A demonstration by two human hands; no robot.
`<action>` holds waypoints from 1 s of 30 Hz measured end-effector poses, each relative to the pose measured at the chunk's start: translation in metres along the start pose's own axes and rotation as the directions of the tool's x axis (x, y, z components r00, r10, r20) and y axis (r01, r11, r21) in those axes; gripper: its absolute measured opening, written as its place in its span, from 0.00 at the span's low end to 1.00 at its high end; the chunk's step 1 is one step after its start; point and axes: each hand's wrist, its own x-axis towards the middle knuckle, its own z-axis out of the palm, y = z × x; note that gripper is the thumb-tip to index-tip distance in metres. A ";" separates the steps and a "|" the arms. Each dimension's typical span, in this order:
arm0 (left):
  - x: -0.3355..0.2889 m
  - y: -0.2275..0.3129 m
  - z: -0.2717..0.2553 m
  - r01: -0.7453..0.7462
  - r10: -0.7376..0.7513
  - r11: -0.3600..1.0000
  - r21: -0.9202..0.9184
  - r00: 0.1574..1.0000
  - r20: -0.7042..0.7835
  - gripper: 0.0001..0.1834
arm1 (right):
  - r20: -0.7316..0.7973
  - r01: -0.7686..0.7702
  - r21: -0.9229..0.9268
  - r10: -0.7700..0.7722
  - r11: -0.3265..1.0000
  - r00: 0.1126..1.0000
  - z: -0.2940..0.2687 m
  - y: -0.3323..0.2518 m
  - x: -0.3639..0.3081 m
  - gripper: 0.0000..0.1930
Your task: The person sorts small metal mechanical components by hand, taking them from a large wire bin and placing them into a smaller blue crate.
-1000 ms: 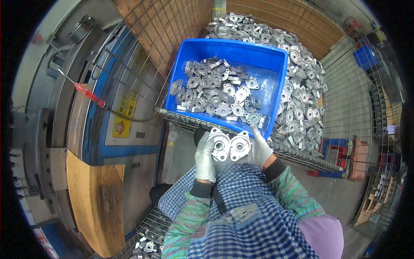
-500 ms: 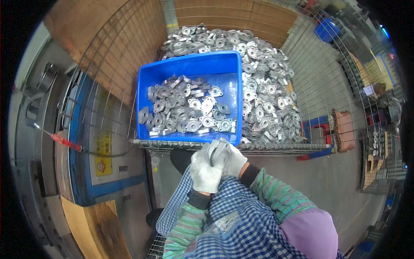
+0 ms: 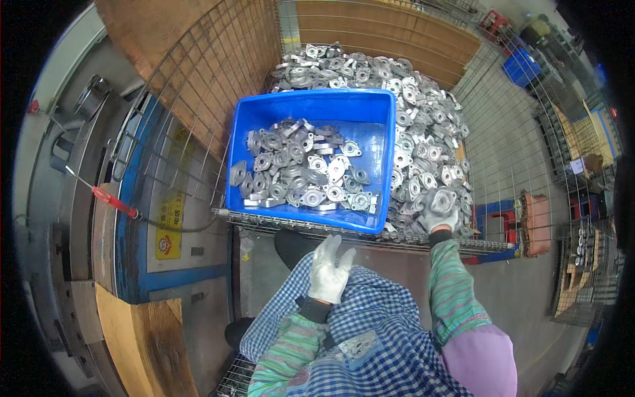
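Your left hand (image 3: 331,271), in a white work glove, stands wide with the thumb well apart from the fingers, just in front of the large blue rectangular plastic bin (image 3: 314,106) and above your blue-and-white checked cloth apron (image 3: 377,298). Your right hand (image 3: 442,217), gloved in the same white, is to the right of the bin near its front corner, holding a silvery flange-shaped metal casting (image 3: 442,200) with a round centre; the casting covers most of your fingertips, so you cannot see their exact placing. Beneath that hand, a broad heap of grey metal castings (image 3: 423,145) spreads along the bin's right side and behind it. More loose grey castings (image 3: 297,165) lie inside the bin, piled toward its left and front, some flat and some on edge. The bin stands in a grey wire-mesh cage (image 3: 463,245), whose front edge runs just below it. Well left of the bin is a red-handled tool (image 3: 116,202) with a thin metal shaft.
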 end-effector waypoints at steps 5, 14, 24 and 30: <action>0.000 -0.019 0.002 0.098 -0.096 0.993 -0.073 0.995 0.020 0.24 | -0.075 0.047 -0.073 -0.053 0.996 0.996 0.021 -0.021 0.046 0.32; 0.003 -0.073 0.016 0.336 -0.350 0.881 -0.332 0.937 0.019 0.25 | 0.289 -0.031 -0.828 0.474 0.559 0.832 0.111 0.137 -0.028 0.27; 0.033 -0.083 0.001 0.645 -0.780 0.097 -0.758 0.523 0.345 0.24 | 0.241 0.401 -0.774 0.357 -0.490 0.902 0.052 0.308 0.084 0.31; 0.029 -0.118 0.012 0.782 -0.800 -0.065 -0.620 0.331 0.501 0.24 | 0.453 0.544 -0.680 0.302 -0.491 0.839 0.093 0.395 0.104 0.43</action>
